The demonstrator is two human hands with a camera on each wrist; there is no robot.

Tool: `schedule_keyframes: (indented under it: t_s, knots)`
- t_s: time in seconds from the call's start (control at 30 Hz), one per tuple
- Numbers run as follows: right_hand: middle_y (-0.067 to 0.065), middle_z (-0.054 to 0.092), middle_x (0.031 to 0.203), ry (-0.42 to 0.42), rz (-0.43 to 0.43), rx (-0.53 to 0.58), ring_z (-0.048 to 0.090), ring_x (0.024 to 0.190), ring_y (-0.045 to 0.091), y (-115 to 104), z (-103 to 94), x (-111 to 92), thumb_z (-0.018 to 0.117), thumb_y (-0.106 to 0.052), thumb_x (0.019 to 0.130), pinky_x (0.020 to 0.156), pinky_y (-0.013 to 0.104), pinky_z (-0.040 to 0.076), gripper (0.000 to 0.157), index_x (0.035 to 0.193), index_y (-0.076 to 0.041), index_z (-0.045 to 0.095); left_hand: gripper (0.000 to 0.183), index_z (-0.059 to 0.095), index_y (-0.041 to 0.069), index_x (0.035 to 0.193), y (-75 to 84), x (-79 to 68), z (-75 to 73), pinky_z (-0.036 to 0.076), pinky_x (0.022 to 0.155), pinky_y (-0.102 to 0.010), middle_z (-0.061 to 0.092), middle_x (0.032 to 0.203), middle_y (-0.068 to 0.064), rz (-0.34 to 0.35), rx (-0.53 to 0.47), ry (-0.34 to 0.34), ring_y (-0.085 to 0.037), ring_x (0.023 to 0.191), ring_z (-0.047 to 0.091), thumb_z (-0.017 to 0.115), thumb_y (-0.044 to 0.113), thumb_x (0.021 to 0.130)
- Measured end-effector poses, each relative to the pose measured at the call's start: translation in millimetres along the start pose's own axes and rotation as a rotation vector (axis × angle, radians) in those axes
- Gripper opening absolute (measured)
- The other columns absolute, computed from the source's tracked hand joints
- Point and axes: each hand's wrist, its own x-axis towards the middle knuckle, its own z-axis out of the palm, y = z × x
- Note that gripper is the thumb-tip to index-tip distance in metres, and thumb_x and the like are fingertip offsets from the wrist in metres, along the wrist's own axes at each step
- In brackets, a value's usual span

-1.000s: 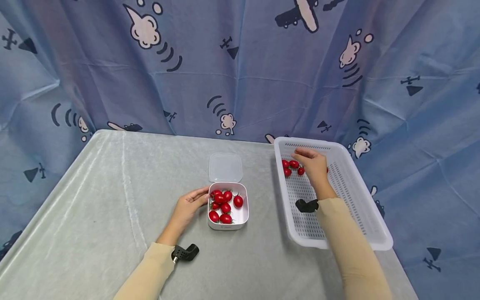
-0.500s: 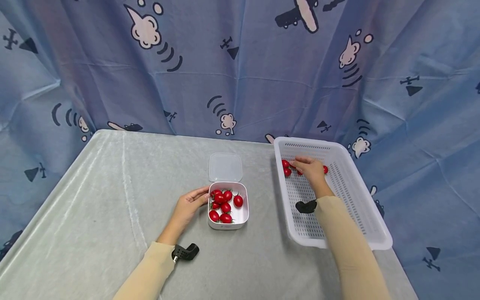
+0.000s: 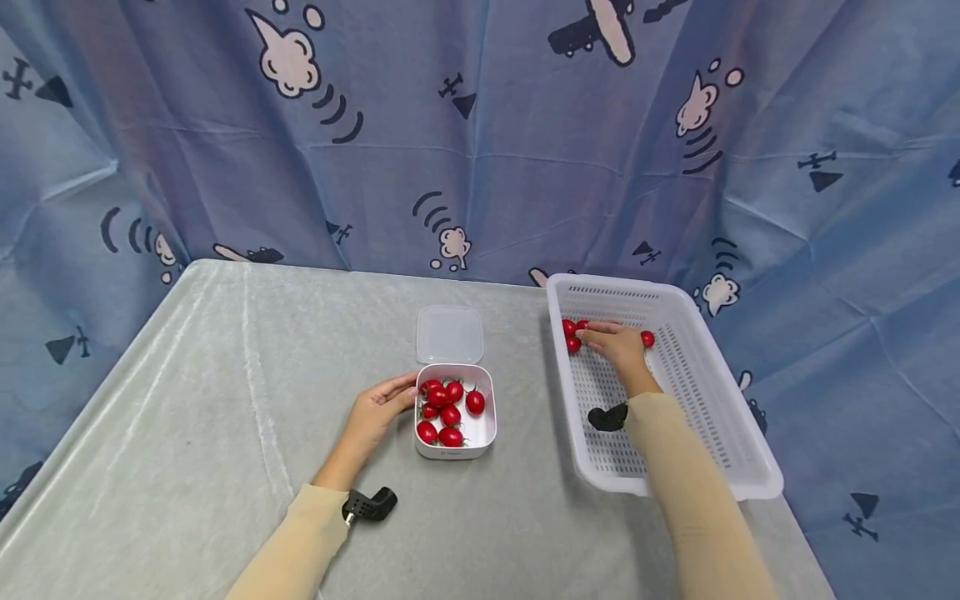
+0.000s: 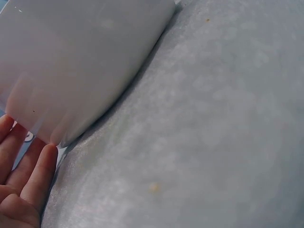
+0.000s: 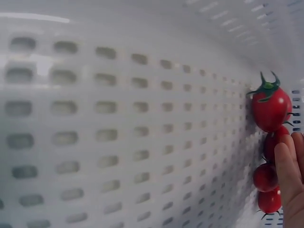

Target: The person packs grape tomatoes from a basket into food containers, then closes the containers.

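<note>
In the head view my left hand (image 3: 375, 412) rests its fingertips against the left side of a small white box (image 3: 456, 453). Several cherry tomatoes (image 3: 450, 415) with green stems lie inside it. The left wrist view shows straight fingers (image 4: 42, 173) touching the box's wall (image 4: 80, 66). My right hand (image 3: 621, 354) reaches down into a white perforated basket (image 3: 564, 400), among cherry tomatoes (image 3: 573, 344) near its left wall. Close up, its extended fingers (image 5: 287, 161) are at a tomato (image 5: 271, 142) below a larger one (image 5: 270, 108). The thumb's side is hidden there.
A clear square lid (image 3: 450, 335) lies just behind the white box. Another tomato (image 3: 647, 338) is in the basket, right of my hand. The basket's raised rim (image 3: 750, 433) surrounds the right arm. A blue patterned curtain (image 3: 480, 142) hangs behind the table (image 3: 202, 417).
My right hand has lowered into the basket toward the tomatoes, covering some and uncovering one on its right. The left hand and the box stay put.
</note>
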Motion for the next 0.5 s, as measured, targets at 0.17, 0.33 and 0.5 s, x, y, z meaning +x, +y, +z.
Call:
schedule_keyframes:
  t_s: [0.17, 0.33, 0.5]
  knots:
    - [0.017, 0.052, 0.146, -0.031, -0.015, 0.005, 0.063, 0.095, 0.0, 2.0, 2.5, 0.2, 0.072, -0.026, 0.092, 0.11, 0.035, 0.047, 0.055, 0.137, 0.002, 0.057, 0.04, 0.058, -0.008, 0.132, 1.7, -0.3, -0.5, 0.056, 0.089, -0.018, 0.061, 0.132, -0.028, -0.019, -0.022, 0.0, 0.001, 0.101, 0.067, 0.065, 0.007, 0.095]
    - [0.016, 0.048, 0.151, -0.043, 0.024, 0.011, 0.066, 0.115, 0.018, 2.2, 4.4, -0.4, 0.073, -0.026, 0.092, 0.111, 0.035, 0.046, 0.057, 0.139, -0.001, 0.055, 0.041, 0.058, -0.007, 0.133, 3.3, -1.1, -0.7, 0.056, 0.09, -0.018, 0.06, 0.134, -0.028, -0.028, -0.03, -0.01, 0.002, 0.102, 0.067, 0.065, 0.007, 0.095]
    - [0.016, 0.044, 0.154, -0.035, 0.039, -0.027, 0.068, 0.105, 0.012, 3.1, 7.8, -0.9, 0.075, -0.026, 0.089, 0.11, 0.034, 0.047, 0.057, 0.137, -0.002, 0.057, 0.041, 0.058, -0.008, 0.133, 3.0, -1.4, -0.8, 0.056, 0.09, -0.018, 0.059, 0.134, -0.028, -0.021, -0.031, -0.01, 0.002, 0.102, 0.067, 0.064, 0.007, 0.095]
